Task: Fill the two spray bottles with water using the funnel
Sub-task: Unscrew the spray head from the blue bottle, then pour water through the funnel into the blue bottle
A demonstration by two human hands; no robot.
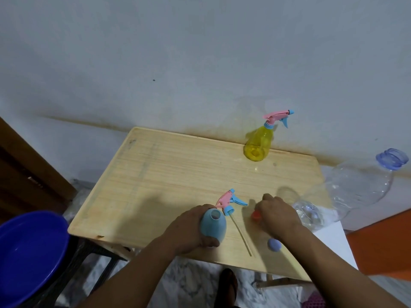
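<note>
Head view: our left hand (189, 227) gripped the smooth, egg-shaped blue bottle (213, 223) near the table's (160, 165) front edge; our right hand (278, 213) pinched an orange funnel (256, 215).

Two spray bottles, one open
Blue bottle (213, 225) upright, top off; pink sprayer (230, 201) lying beside; yellow bottle (259, 144) capped, far back.

Soft, even indoor light from above, blurred shadows of the hands on the wooden table (169, 170), faint glints on the clear bottle (355, 192), wide-angle bending at edges, overall slightly soft focus
</note>
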